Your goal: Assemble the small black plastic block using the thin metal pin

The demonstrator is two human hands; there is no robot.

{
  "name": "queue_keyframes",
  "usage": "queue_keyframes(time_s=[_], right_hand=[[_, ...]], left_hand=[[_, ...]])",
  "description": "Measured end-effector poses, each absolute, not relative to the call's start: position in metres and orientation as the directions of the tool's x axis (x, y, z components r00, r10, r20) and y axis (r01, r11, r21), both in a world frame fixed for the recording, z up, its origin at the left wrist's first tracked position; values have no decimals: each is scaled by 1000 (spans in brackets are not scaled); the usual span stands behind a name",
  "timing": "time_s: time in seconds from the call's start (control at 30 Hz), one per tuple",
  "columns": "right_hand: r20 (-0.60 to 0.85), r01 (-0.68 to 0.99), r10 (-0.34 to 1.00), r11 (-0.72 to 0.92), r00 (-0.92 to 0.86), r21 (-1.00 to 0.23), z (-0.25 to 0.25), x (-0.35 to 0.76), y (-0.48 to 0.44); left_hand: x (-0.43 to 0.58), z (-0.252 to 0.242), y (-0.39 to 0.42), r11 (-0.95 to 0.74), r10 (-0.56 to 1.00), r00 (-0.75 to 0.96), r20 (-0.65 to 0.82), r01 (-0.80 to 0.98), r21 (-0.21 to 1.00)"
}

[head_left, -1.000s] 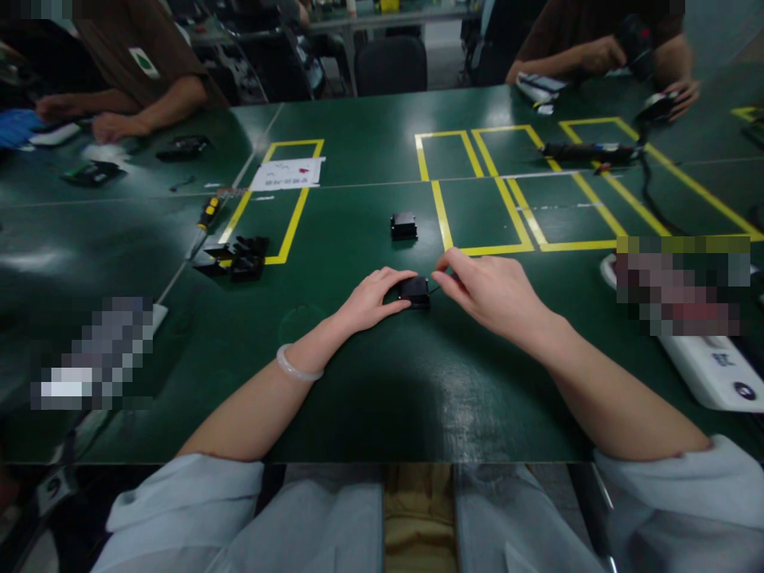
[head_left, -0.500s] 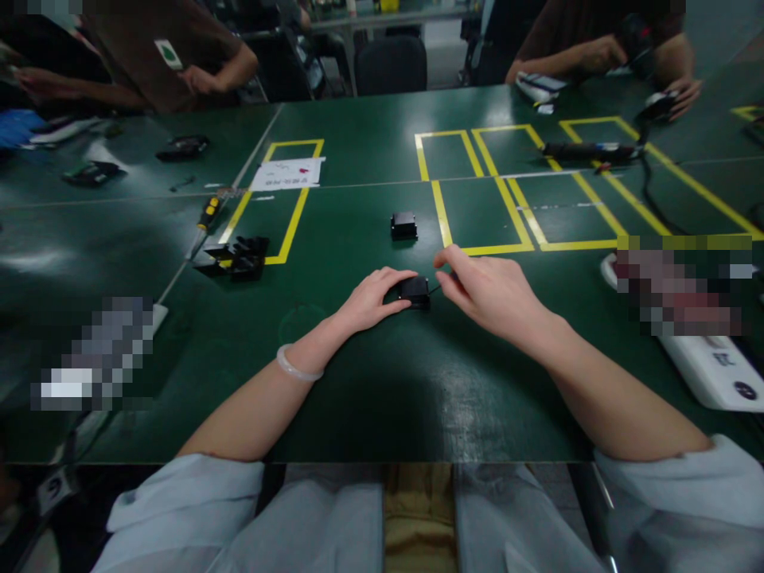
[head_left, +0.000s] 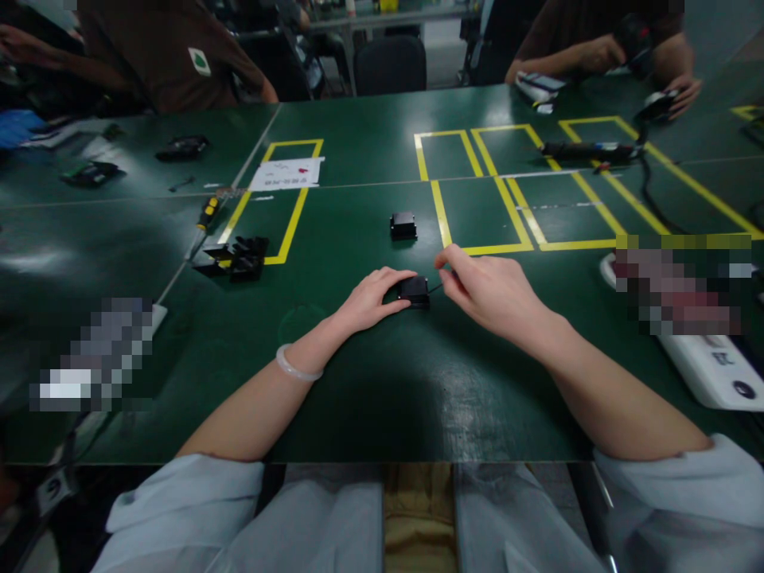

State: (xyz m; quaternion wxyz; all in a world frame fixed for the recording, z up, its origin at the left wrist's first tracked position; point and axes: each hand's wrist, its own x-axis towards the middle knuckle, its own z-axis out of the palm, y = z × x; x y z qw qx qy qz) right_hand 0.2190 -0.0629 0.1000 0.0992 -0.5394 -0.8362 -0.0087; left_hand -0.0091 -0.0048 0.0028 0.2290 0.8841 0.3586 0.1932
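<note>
On the green tabletop a small black box-shaped part (head_left: pixel 415 291) lies in front of me, gripped from its left side between the thumb and fingers of my left hand (head_left: pixel 375 299). My right hand (head_left: pixel 486 288) is pinched closed just to the right of it. From those fingers a thin dark rod (head_left: pixel 435 287) reaches to the part's right side; its other end is hidden in the hand. A second black box-shaped part (head_left: pixel 404 226) sits a little beyond my hands, touched by neither.
Several black pieces (head_left: pixel 235 257) and a yellow-black screwdriver (head_left: pixel 208 212) lie to the left. A paper sheet (head_left: pixel 286 173) rests across yellow tape. White devices flank me, one at right (head_left: pixel 710 358). Across the table, a co-worker's hand (head_left: pixel 684 95) holds a dark object.
My hands and the black part stay practically in place. At the upper left, a co-worker has shifted, and the arm there has dropped toward the table edge.
</note>
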Motion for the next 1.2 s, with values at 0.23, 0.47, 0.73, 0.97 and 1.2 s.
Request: queue_keyframes(time_s=[0.23,0.47,0.73,0.97,1.2], right_hand=[[150,912,905,408,-397,-44,100,219,-62],[185,894,892,435,-412,-107,100,220,-62],[167,907,898,418,-406,-43,99,220,-61],[186,893,889,441,-419,-96,100,220,-63],[159,917,906,400,-393,-13,99,219,-61]], left_hand=[[-8,2,-5,-638,725,664,185,544,545],[-9,2,-5,-632,726,664,180,542,554],[-9,2,-5,-633,724,666,177,541,554],[-9,2,-5,-637,726,663,185,544,546],[-8,3,-5,-640,723,665,188,542,544]])
